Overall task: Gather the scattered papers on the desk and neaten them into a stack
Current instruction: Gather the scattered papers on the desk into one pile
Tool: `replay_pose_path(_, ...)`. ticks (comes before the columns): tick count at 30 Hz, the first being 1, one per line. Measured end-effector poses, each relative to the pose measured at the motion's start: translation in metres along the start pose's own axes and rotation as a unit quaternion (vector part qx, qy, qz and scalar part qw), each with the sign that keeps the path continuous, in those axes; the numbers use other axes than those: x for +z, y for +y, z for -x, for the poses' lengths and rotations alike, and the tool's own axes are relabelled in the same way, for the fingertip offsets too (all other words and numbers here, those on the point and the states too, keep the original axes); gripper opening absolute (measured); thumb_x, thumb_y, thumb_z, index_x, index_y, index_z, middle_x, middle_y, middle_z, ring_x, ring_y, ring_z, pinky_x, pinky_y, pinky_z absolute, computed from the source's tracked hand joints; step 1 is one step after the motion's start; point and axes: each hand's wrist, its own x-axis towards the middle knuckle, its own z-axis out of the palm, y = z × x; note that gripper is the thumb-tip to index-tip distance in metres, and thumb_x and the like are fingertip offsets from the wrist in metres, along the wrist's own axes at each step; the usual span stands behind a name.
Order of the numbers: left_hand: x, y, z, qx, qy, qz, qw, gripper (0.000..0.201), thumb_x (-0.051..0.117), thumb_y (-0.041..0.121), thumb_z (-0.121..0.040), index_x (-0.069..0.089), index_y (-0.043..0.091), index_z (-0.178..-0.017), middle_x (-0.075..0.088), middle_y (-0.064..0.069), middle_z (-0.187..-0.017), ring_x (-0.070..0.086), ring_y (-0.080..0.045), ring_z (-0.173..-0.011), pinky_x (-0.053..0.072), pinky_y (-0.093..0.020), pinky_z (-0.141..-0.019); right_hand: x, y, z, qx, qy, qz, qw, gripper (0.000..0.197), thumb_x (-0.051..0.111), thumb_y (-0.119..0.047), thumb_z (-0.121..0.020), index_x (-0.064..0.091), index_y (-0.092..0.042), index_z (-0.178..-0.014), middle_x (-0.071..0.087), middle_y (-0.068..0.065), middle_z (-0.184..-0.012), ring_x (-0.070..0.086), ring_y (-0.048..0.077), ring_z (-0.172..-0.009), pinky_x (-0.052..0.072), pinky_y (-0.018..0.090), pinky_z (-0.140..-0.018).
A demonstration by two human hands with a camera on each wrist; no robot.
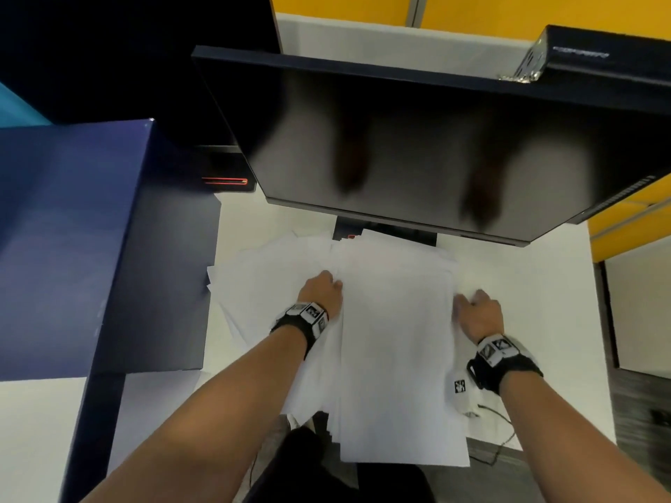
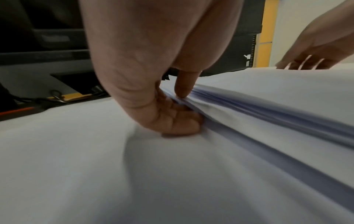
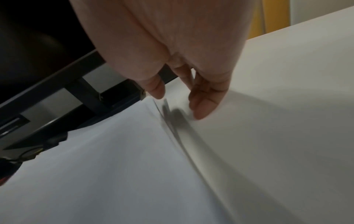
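A thick stack of white papers point(image 1: 395, 339) lies in the middle of the white desk point(image 1: 526, 285), its near end hanging over the front edge. More loose sheets point(image 1: 261, 277) fan out to its left, partly under it. My left hand point(image 1: 326, 288) is at the stack's left edge. In the left wrist view my left hand point(image 2: 182, 109) pinches that edge, curled fingers point(image 2: 178, 122) beneath and one fingertip on top. My right hand point(image 1: 472, 303) is at the right edge. In the right wrist view my right hand point(image 3: 179, 106) has relaxed fingers point(image 3: 203, 104) touching the desk beside the stack point(image 3: 114, 151).
A large dark monitor point(image 1: 417, 147) leans over the far end of the papers. A blue box point(image 1: 72, 230) stands at the left, with a dark computer case point(image 1: 225, 168) behind it. A small white tagged device point(image 1: 460, 388) with a cable lies by my right wrist.
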Motion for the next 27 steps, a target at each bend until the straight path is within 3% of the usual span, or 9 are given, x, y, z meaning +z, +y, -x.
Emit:
replay_pose_path(4,0.014,0.015,0.001,0.034,0.013,0.032,0.999,0.022,0.042,0.023,-0.100,0.048,0.011,-0.082,0.066,-0.014,-0.091,0.063,-0.034,-0.085,0.048,-0.033,-0.073,0.020,-0.028,-0.011,-0.034,-0.037,0.005,0.999,0.061,0.048,-0.044,-0.092,0.047,-0.003,-0.137,0.052,0.026,-0.132,0.055,0.042,-0.117,0.046,0.046,-0.101)
replay_pose_path(6,0.016,0.013,0.005,0.041,0.006,0.048,0.998,0.023,0.042,0.024,-0.100,0.055,0.009,-0.087,0.069,-0.014,-0.096,0.065,-0.034,-0.091,0.050,-0.035,-0.076,0.024,-0.031,-0.009,-0.038,-0.035,-0.012,0.999,0.059,0.054,-0.040,-0.091,0.045,-0.007,-0.139,0.053,0.022,-0.133,0.055,0.040,-0.118,0.045,0.047,-0.102)
replay_pose_path(8,0.011,-0.007,0.007,0.029,0.014,0.055,0.998,0.029,0.046,0.032,-0.099,0.064,0.011,-0.107,0.069,-0.010,-0.110,0.064,-0.031,-0.103,0.051,-0.035,-0.087,0.021,-0.023,-0.005,-0.035,-0.028,-0.017,0.999,0.062,0.059,-0.037,-0.088,0.043,-0.008,-0.141,0.055,0.020,-0.134,0.054,0.039,-0.120,0.044,0.047,-0.103)
replay_pose_path(11,-0.007,-0.061,0.011,-0.116,0.114,0.046,0.986,0.053,0.058,0.047,-0.088,0.054,0.017,-0.131,0.057,-0.011,-0.130,0.052,-0.031,-0.120,0.045,-0.042,-0.100,0.009,0.001,0.005,-0.019,-0.012,-0.035,0.999,0.060,0.063,-0.033,-0.088,0.045,-0.010,-0.140,0.063,0.017,-0.121,0.059,0.036,-0.113,0.045,0.044,-0.102)
replay_pose_path(13,-0.020,-0.092,0.017,-0.249,0.176,0.057,0.951,0.070,0.065,0.051,-0.081,0.044,0.012,-0.135,0.048,-0.016,-0.134,0.046,-0.034,-0.124,0.041,-0.048,-0.102,0.002,0.018,0.010,-0.010,0.003,-0.049,0.999,0.055,0.065,-0.033,-0.087,0.049,-0.011,-0.135,0.065,0.013,-0.109,0.062,0.035,-0.106,0.046,0.043,-0.099)
replay_pose_path(16,-0.033,-0.113,0.022,-0.333,0.174,0.093,0.922,0.080,0.067,0.053,-0.079,0.038,0.004,-0.134,0.042,-0.019,-0.136,0.044,-0.036,-0.126,0.042,-0.049,-0.102,-0.002,0.035,0.010,-0.001,0.012,-0.068,0.998,0.056,0.067,-0.042,-0.082,0.053,-0.017,-0.131,0.065,0.007,-0.103,0.064,0.032,-0.099,0.048,0.046,-0.098)
replay_pose_path(19,-0.038,-0.122,0.019,-0.328,0.168,0.124,0.921,0.080,0.067,0.054,-0.080,0.041,0.001,-0.134,0.046,-0.022,-0.135,0.048,-0.040,-0.125,0.043,-0.050,-0.102,-0.003,0.040,0.007,0.005,0.011,-0.088,0.996,0.059,0.066,-0.049,-0.078,0.054,-0.021,-0.128,0.065,0.003,-0.101,0.068,0.031,-0.093,0.050,0.049,-0.096)
replay_pose_path(24,-0.041,-0.121,0.013,-0.270,0.194,0.185,0.925,0.067,0.072,0.042,-0.082,0.045,0.002,-0.128,0.056,-0.020,-0.127,0.059,-0.042,-0.113,0.050,-0.049,-0.095,0.002,0.030,0.007,-0.023,0.005,-0.095,0.995,0.056,0.066,-0.043,-0.084,0.055,-0.014,-0.131,0.064,-0.005,-0.085,0.069,0.032,-0.089,0.051,0.050,-0.095)
replay_pose_path(27,-0.043,-0.112,0.011,-0.246,0.192,0.187,0.931,0.048,0.071,0.036,-0.084,0.056,0.005,-0.119,0.067,-0.019,-0.117,0.064,-0.041,-0.107,0.052,-0.045,-0.089,0.007,0.016,0.012,-0.040,0.003,-0.087,0.995,0.052,0.066,-0.036,-0.087,0.054,-0.010,-0.131,0.066,0.004,-0.089,0.065,0.029,-0.089,0.049,0.043,-0.094)
